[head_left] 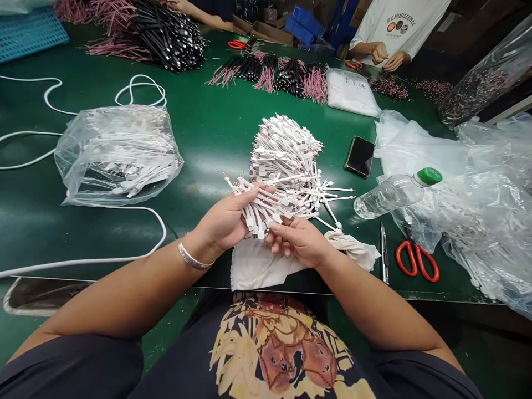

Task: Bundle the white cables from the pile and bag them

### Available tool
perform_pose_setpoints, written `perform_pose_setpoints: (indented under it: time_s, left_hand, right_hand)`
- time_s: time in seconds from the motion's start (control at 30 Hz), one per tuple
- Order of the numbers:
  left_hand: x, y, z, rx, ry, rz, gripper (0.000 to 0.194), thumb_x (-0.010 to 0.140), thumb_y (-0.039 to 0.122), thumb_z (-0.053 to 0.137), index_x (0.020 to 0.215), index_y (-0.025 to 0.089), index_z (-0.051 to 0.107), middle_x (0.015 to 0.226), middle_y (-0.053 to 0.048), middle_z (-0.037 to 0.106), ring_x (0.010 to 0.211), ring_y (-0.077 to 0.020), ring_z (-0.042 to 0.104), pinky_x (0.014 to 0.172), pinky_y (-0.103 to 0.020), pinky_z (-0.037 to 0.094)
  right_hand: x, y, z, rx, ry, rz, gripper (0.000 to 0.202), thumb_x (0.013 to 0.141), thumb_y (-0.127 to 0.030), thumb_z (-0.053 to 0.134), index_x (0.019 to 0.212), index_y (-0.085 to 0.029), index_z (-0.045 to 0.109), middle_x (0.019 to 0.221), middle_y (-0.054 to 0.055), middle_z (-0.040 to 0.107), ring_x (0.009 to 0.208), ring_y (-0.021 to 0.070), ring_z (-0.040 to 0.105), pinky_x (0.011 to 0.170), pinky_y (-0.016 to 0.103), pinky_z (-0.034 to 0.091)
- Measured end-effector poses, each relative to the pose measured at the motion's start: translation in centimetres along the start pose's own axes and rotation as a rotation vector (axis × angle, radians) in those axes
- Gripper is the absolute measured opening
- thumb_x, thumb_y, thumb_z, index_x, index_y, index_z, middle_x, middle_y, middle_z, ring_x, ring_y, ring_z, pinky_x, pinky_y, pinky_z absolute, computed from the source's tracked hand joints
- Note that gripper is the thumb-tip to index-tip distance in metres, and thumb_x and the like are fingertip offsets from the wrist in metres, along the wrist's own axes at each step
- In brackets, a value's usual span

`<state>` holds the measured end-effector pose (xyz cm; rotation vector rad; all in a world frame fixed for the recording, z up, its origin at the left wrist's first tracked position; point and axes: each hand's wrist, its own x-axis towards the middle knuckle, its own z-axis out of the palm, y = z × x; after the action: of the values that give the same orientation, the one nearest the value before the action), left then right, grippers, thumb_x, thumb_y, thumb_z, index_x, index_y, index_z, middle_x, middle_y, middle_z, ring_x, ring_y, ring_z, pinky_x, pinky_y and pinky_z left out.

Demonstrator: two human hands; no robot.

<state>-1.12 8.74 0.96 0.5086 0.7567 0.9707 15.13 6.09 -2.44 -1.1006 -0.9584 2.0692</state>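
White cables [255, 213] in fingers [288, 231], near table edge [218, 284], left bag [75, 149] apart

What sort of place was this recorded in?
Probably a cable workshop: white cables are piled on a green table, black cables lie heaped farther back, and another person is at the far side.

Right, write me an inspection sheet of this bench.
Surface: glossy green tabletop; crumpled white cloth at near edge.
Job's things: short white cables with flat connectors, piled centrally; more in a clear plastic bag, left.
Clutter: black phone, clear green-capped bottle, red-handled scissors, right.
Hands: left hand holds a bunch of cables; right hand at its connector ends.
Cables: long white cord at left; black-and-pink wire bundles along far side.
Surroundings: person in a white printed shirt beyond the table; blue plastic crate.
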Motion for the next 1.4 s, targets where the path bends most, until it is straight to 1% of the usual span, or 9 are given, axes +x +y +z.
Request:
perform_pose_setpoints:
  time_s: [0.37,0.6,0.7,0.87,0.93,1.03,1.13,1.27,1.4]
  left_hand:
    - [0.4,-0.4,-0.5,-0.062,0.04,-0.004,0.017,0.086,0.015,0.051,0.089,0.011,0.068,0.09,-0.009,0.071,0.08,-0.0185,0.067,0.074,-0.031,0.055]
    - [0.4,-0.3,-0.7,-0.025,0.037,-0.028,0.019,0.086,0.016,0.05,0.088,0.011,0.068,0.085,-0.009,0.071,0.072,-0.0176,0.067,0.072,-0.032,0.055]
    - [0.5,-0.4,-0.8,-0.005,0.034,-0.034,0.019,0.086,0.016,0.051,0.091,0.011,0.068,0.089,-0.01,0.072,0.077,-0.0189,0.067,0.076,-0.034,0.055]
    - [0.0,-0.9,-0.4,0.147,-0.036,-0.06,0.02,0.086,0.019,0.052,0.097,0.011,0.067,0.094,-0.011,0.071,0.079,-0.0184,0.067,0.077,-0.033,0.054]
    - [-0.7,-1.1,-0.1,0.312,-0.097,0.054,0.02,0.085,0.023,0.054,0.098,0.013,0.066,0.098,-0.01,0.07,0.083,-0.0186,0.067,0.08,-0.033,0.053]
    - [-2.0,-1.5,0.4,0.761,-0.234,0.424,0.022,0.087,0.025,0.053,0.103,0.015,0.064,0.106,-0.01,0.069,0.099,-0.0197,0.064,0.092,-0.034,0.048]
    - [-3.3,-2.8,0.5,1.221,-0.533,0.735,0.028,0.087,0.018,0.051,0.113,0.016,0.06,0.118,-0.013,0.064,0.11,-0.021,0.06,0.096,-0.036,0.046]
    - [-4.4,-5.7,-0.2,1.575,-0.991,0.761,0.029,0.089,0.015,0.044,0.112,0.012,0.061,0.12,-0.019,0.063,0.119,-0.0252,0.054,0.1,-0.039,0.044]
    - [-5.1,-7.6,-1.2,1.684,-1.106,0.725,0.036,0.088,0.017,0.047,0.121,0.008,0.056,0.13,-0.021,0.054,0.13,-0.0295,0.042,0.11,-0.047,0.03]
  right_hand:
    - [-0.2,-0.4,-0.5,-0.051,0.068,-0.043,0.035,0.071,-0.044,0.071,0.084,-0.014,0.059,0.066,0.0,0.065,0.047,0.0074,0.058,0.033,0.013,0.033]
    - [-0.8,-1.1,-1.2,-0.429,0.11,-0.083,0.039,0.078,-0.051,0.062,0.078,-0.012,0.063,0.074,0.006,0.068,0.054,0.0097,0.061,0.04,0.017,0.04]
    - [-2.4,-2.6,-1.8,-0.603,0.165,-0.057,0.038,0.075,-0.05,0.065,0.084,-0.013,0.064,0.076,0.005,0.068,0.061,0.0126,0.063,0.045,0.019,0.044]
    - [-8.2,-3.3,-1.9,-0.733,0.349,-0.22,0.035,0.08,-0.049,0.061,0.084,-0.015,0.067,0.074,0.004,0.067,0.065,0.0125,0.062,0.051,0.019,0.046]
    - [-10.4,-1.7,-1.7,-0.625,0.248,-0.155,0.035,0.082,-0.047,0.059,0.083,-0.013,0.067,0.074,0.006,0.067,0.063,0.0116,0.063,0.05,0.018,0.046]
    - [-11.9,2.6,-1.5,-0.305,-0.036,0.018,0.041,0.082,-0.05,0.058,0.088,-0.01,0.068,0.078,0.01,0.07,0.061,0.0122,0.065,0.045,0.016,0.045]
    - [-11.5,7.2,-1.6,0.024,-0.178,0.113,0.056,0.076,-0.06,0.058,0.092,-0.008,0.067,0.078,0.013,0.07,0.057,0.0131,0.066,0.042,0.016,0.046]
    - [-10.1,10.6,-1.4,0.321,-0.252,0.177,0.08,0.066,-0.08,0.048,0.091,-0.007,0.067,0.072,0.013,0.07,0.051,0.013,0.064,0.036,0.015,0.043]
    - [-9.0,10.9,-0.8,0.329,-0.336,0.213,0.074,0.065,-0.072,0.059,0.096,-0.006,0.066,0.076,0.014,0.07,0.052,0.0113,0.062,0.04,0.016,0.046]
